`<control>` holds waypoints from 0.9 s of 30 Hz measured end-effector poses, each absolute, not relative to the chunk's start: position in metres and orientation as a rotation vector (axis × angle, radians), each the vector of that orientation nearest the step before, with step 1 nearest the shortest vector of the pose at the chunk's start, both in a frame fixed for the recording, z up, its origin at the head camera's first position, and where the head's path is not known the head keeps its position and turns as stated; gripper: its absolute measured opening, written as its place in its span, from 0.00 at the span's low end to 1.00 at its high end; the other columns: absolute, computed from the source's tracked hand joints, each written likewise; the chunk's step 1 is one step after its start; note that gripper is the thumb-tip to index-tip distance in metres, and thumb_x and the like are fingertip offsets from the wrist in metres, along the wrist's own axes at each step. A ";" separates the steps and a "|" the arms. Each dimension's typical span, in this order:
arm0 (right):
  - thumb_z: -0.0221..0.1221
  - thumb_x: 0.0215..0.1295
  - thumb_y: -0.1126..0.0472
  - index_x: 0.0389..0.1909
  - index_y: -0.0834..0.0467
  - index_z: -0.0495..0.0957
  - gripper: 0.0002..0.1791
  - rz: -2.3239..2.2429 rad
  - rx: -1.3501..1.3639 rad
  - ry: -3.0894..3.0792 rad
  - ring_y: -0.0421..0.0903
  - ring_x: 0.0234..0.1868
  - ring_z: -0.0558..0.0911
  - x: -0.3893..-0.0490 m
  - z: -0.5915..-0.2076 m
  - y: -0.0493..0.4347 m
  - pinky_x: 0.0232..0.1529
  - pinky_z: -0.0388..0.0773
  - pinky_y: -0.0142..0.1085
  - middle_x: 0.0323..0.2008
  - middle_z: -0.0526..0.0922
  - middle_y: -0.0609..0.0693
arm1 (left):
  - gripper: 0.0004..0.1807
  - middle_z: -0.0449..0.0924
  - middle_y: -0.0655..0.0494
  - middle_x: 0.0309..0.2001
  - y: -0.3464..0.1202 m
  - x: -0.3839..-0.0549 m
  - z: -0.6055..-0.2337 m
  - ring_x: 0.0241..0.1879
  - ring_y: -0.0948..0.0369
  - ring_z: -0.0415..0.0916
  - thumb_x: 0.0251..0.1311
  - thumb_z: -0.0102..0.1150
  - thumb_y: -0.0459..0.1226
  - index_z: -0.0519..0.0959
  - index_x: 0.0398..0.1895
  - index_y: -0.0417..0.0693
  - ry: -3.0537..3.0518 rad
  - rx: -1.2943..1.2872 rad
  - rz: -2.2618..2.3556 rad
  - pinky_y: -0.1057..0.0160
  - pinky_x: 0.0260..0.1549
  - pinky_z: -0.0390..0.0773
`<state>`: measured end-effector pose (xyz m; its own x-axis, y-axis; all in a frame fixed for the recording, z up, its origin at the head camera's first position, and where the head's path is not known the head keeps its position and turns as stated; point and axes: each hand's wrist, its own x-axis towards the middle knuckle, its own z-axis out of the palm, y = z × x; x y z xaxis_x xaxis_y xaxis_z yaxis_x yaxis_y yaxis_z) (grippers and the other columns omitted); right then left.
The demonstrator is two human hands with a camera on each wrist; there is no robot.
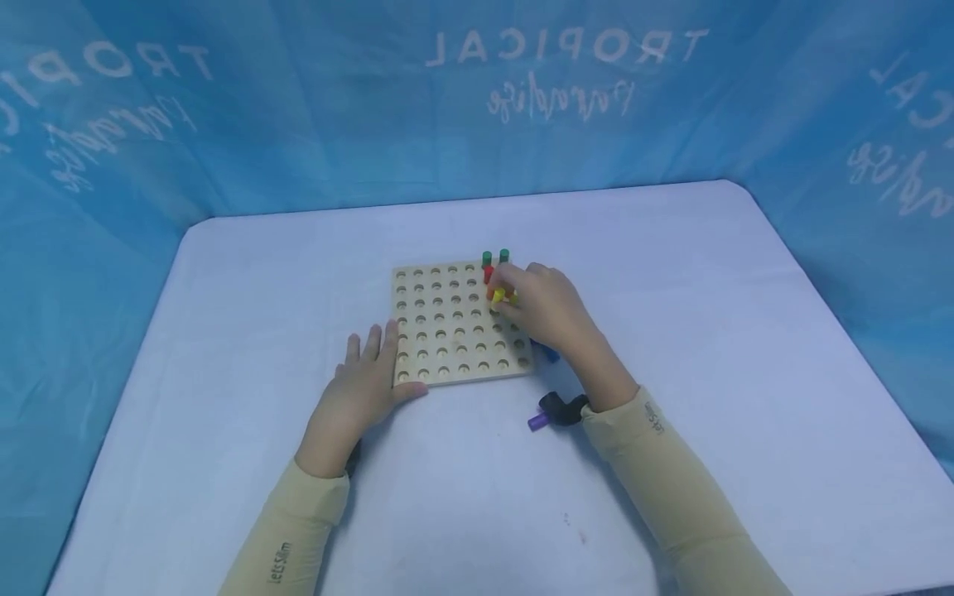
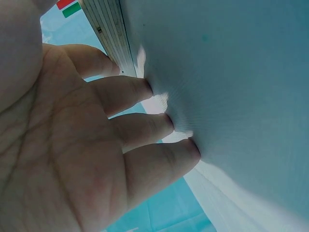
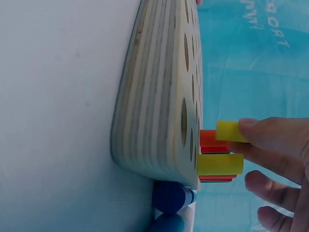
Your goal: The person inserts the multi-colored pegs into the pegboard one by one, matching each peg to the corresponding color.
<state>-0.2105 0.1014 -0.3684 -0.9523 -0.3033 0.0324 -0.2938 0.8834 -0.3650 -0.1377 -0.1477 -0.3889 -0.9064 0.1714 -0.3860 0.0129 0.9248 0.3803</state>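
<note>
Near the middle of the white-covered table [image 1: 298, 281] lies a square wooden pegboard [image 1: 430, 327], pale and drilled with rows of round holes, many of them unfilled. Taking the board as a clock face in the head view, the left hand [image 1: 363, 381] rests at eight o'clock, fingers extended and spread, gripping nothing; its forefinger lies against the board's left edge, its thumb reaches the near corner, and the left wrist view shows fingertips resting on the cloth. The right hand [image 1: 547, 306] comes in from three o'clock, pinching a yellow peg [image 3: 228, 130] in its fingertips over the board's two o'clock area; in the right wrist view that peg's lower end appears raised off the board's face. Just beside it a second yellow peg [image 3: 219, 164] stands upright in the board, with an orange peg [image 3: 207, 137] and a red peg [image 1: 488, 274] beyond. At one o'clock, along the far edge, stand two green pegs [image 1: 487, 257]. Blue pegs [image 3: 170, 197] lie on the cloth just outside four o'clock, partly hidden by the right hand, and a purple peg [image 1: 538, 421] lies at five o'clock, near a black device [image 1: 562, 407] at the right wrist.
</note>
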 end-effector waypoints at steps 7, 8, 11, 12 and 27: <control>0.66 0.64 0.59 0.47 0.48 0.80 0.11 -0.563 -0.496 3.018 0.47 0.38 0.78 -0.211 -0.371 0.098 0.40 0.75 0.40 0.42 0.85 0.47 | 0.56 0.35 0.33 0.78 -0.150 -0.138 -0.390 0.76 0.32 0.29 0.64 0.57 0.58 0.36 0.80 0.43 2.662 0.124 0.521 0.28 0.69 0.48; 0.66 0.64 0.59 0.47 0.48 0.80 0.11 -0.560 -0.503 3.021 0.47 0.38 0.78 -0.212 -0.372 0.098 0.40 0.74 0.41 0.41 0.85 0.47 | 0.56 0.35 0.33 0.78 -0.150 -0.139 -0.390 0.76 0.32 0.29 0.64 0.57 0.58 0.36 0.80 0.42 2.664 0.126 0.520 0.28 0.69 0.48; 0.66 0.64 0.59 0.47 0.48 0.80 0.11 -0.541 -0.512 3.026 0.48 0.38 0.77 -0.212 -0.372 0.098 0.41 0.74 0.42 0.41 0.84 0.48 | 0.56 0.35 0.33 0.78 -0.150 -0.140 -0.391 0.76 0.32 0.29 0.63 0.57 0.59 0.36 0.80 0.42 2.668 0.125 0.520 0.29 0.69 0.48; 0.66 0.64 0.59 0.46 0.48 0.80 0.11 -0.533 -0.508 3.026 0.48 0.38 0.77 -0.213 -0.373 0.098 0.41 0.74 0.42 0.41 0.84 0.48 | 0.56 0.35 0.33 0.78 -0.150 -0.140 -0.391 0.76 0.32 0.30 0.63 0.57 0.59 0.36 0.80 0.42 2.668 0.124 0.521 0.29 0.69 0.48; 0.68 0.62 0.58 0.42 0.48 0.81 0.10 -0.523 -0.522 3.039 0.50 0.37 0.74 -0.216 -0.375 0.097 0.39 0.69 0.41 0.37 0.83 0.48 | 0.57 0.35 0.34 0.79 -0.149 -0.141 -0.393 0.77 0.33 0.29 0.63 0.57 0.60 0.36 0.80 0.43 2.663 0.112 0.510 0.29 0.70 0.49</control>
